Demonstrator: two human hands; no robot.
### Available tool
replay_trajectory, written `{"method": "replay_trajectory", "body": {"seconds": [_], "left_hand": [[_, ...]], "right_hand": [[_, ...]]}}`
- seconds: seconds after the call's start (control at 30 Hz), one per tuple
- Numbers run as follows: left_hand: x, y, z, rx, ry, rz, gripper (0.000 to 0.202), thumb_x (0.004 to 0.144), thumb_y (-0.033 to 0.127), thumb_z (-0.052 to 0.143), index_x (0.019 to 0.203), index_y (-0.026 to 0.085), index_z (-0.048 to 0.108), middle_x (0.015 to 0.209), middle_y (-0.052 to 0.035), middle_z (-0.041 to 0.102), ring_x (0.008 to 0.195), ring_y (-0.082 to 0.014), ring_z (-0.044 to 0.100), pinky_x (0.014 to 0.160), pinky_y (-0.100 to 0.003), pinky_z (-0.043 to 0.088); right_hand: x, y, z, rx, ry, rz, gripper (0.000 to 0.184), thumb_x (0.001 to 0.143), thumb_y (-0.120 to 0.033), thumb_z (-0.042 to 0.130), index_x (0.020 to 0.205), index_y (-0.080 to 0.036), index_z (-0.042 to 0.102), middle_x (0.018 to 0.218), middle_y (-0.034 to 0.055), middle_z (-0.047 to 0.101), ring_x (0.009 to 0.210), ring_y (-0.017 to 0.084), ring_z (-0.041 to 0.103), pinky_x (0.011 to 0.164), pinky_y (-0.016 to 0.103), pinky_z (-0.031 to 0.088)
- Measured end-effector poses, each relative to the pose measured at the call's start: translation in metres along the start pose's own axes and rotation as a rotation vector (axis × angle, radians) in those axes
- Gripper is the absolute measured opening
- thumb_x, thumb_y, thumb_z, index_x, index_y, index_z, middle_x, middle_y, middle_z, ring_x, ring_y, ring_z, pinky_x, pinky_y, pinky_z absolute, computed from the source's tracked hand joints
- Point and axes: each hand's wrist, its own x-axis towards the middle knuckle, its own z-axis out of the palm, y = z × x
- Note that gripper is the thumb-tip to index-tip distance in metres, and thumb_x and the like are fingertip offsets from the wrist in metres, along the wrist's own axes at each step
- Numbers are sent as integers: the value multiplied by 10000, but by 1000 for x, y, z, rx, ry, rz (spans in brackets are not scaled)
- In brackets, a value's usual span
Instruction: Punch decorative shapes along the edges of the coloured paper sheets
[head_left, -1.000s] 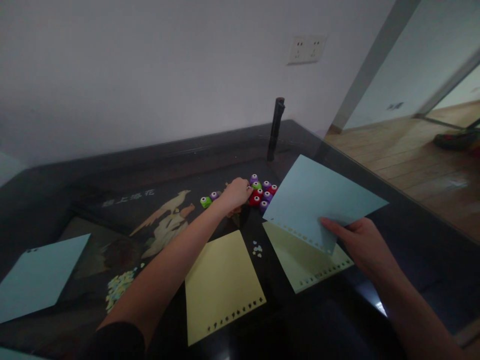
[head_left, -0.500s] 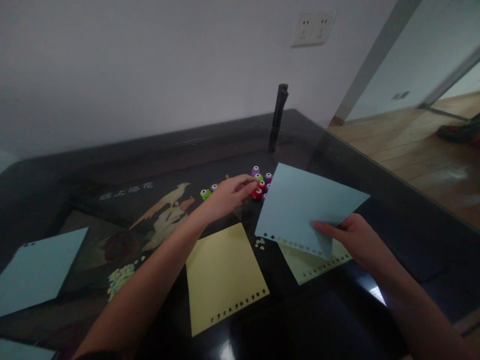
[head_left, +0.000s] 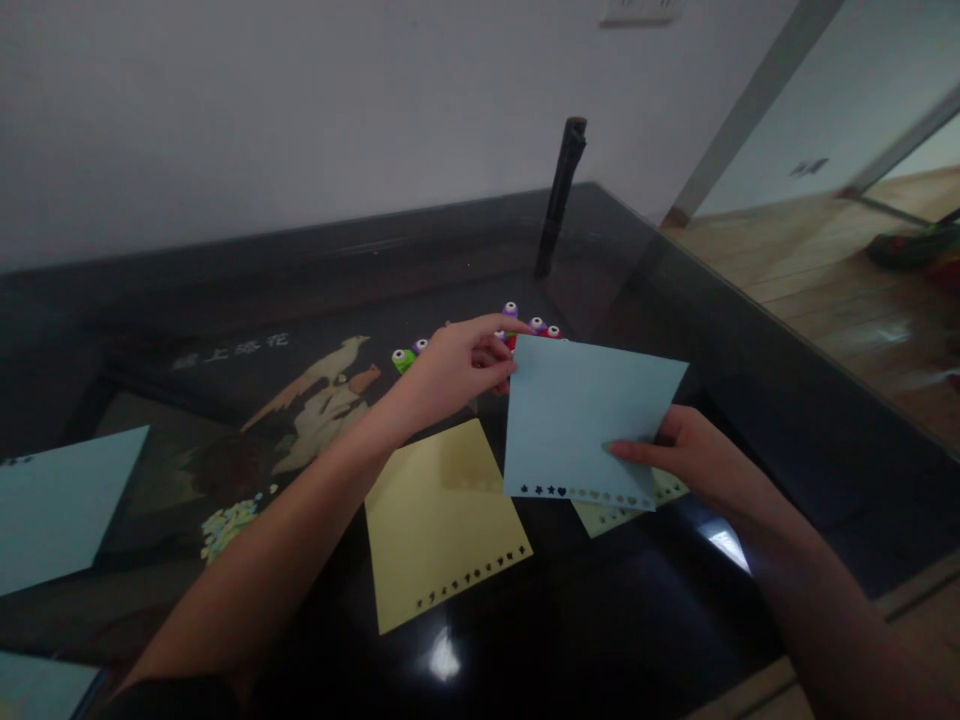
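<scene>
Right hand [head_left: 694,445] pinches the light-blue squarish paper sheet [head_left: 574,415] at its four o'clock; left hand [head_left: 459,368], part-curled, sits at its ten, hold unclear. Hole row [head_left: 551,491] looks complete; sheet is raised, not yet laid down.

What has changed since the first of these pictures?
The right hand has carried the blue sheet leftward, its holed edge now more level. The left hand has drawn back from the small eye-topped pieces to the sheet's left edge; whether it grips is unclear. The right hand's hold is unchanged, and the yellow sheet lies where it was.
</scene>
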Motion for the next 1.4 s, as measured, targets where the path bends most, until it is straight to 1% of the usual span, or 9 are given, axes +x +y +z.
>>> {"method": "replay_trajectory", "body": {"seconds": [0.1, 0.23, 0.37, 0.5, 0.57, 0.7, 0.8, 1.0, 1.4], "left_hand": [[1, -3, 4, -19, -5, -2, 415, 768, 42, 566, 1164, 166, 571, 744, 19, 629, 610, -92, 643, 576, -199, 548], [2, -7, 12, -59, -41, -62, 385, 774, 48, 550, 1151, 125, 570, 706, 10, 627, 587, -100, 638, 583, -224, 546], [2, -15, 27, -134, -75, -155, 357, 774, 65, 573, 1127, 100, 532, 687, -7, 636, 586, -131, 657, 580, -256, 545], [2, -30, 43, -80, -51, -133, 202, 805, 112, 562, 1006, 129, 543, 686, -1, 621, 595, -140, 663, 579, -261, 530], [2, -37, 49, 20, -12, -86, 148, 803, 115, 560, 949, 142, 559, 696, 4, 616, 605, -127, 644, 599, -258, 513], [2, -46, 54, 247, 48, 20, 133, 778, 122, 589, 906, 156, 597, 703, 9, 615, 637, -122, 596, 608, -246, 469], [2, -49, 56, 328, 36, 47, 119, 790, 147, 591, 906, 161, 615, 711, 5, 632, 649, -128, 594, 604, -244, 452], [5, -51, 58, 468, 25, 87, 129, 800, 168, 599, 923, 172, 641, 767, -12, 667, 699, -150, 612, 642, -266, 443], [4, -56, 60, 502, -7, 102, 151, 806, 195, 588, 947, 171, 636, 801, -21, 650, 725, -156, 592, 648, -269, 433]], "right_hand": [[0, -2, -4, 42, 55, -41, 462, 609, -337, 805, 1018, -186, 654, 958, 78, 741, 805, 263, 707, 743, 447, 586], [-3, -6, -9, 81, 121, -85, 550, 598, -325, 811, 1097, -202, 614, 943, 64, 739, 748, 238, 704, 657, 390, 589], [-4, -8, -18, 80, 210, -102, 449, 671, -363, 758, 1078, -231, 621, 964, 60, 735, 698, 211, 693, 570, 337, 563], [-1, -4, -26, -11, 298, -98, 378, 688, -374, 736, 1032, -247, 648, 949, 56, 732, 646, 199, 674, 505, 312, 525], [2, -2, -28, -40, 292, -83, 389, 679, -377, 739, 1035, -247, 647, 942, 52, 732, 622, 190, 665, 488, 302, 509], [8, 2, -30, -65, 252, -34, 442, 664, -374, 735, 1065, -223, 630, 953, 61, 730, 609, 188, 661, 493, 306, 503], [11, 5, -32, -114, 235, -9, 474, 662, -369, 719, 1092, -200, 612, 952, 75, 730, 600, 194, 658, 499, 324, 506], [14, 10, -35, -348, 209, -30, 419, 692, -364, 683, 1065, -185, 618, 854, 78, 732, 677, 231, 674, 553, 351, 524], [18, 13, -35, -524, 266, -80, 426, 697, -370, 676, 1079, -190, 623, 821, 76, 724, 720, 259, 682, 604, 404, 538]]}}
